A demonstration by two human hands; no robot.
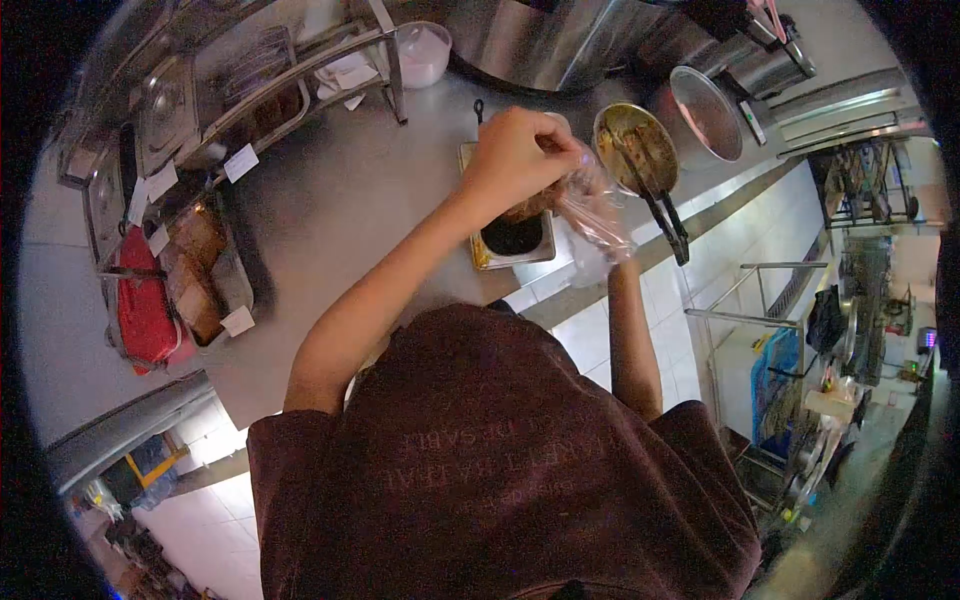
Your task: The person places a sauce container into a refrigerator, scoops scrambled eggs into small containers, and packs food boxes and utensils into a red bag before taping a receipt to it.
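Observation:
My left hand (515, 155) is bare, its thumb and fingers pinched together at the edge of a clear plastic glove (597, 228). The loose, crinkled glove covers my right hand (590, 195), whose fingers are blurred and partly hidden behind the left. Beneath both hands lies a metal tray (486, 262) with a dark round area, perhaps sauce, in it. Some brown food shows just under my left hand, mostly covered. Right of the hands, a round pan (610, 112) holds browned food, and black tongs (662, 212) rest across its rim.
A steel counter (350, 210) runs to the left. Trays of meat (195, 270) and a red packet (147, 305) stand at its far left under a metal rack (290, 80). A white tub (424, 55), a large pot (545, 45) and a strainer-like bowl (706, 113) sit behind.

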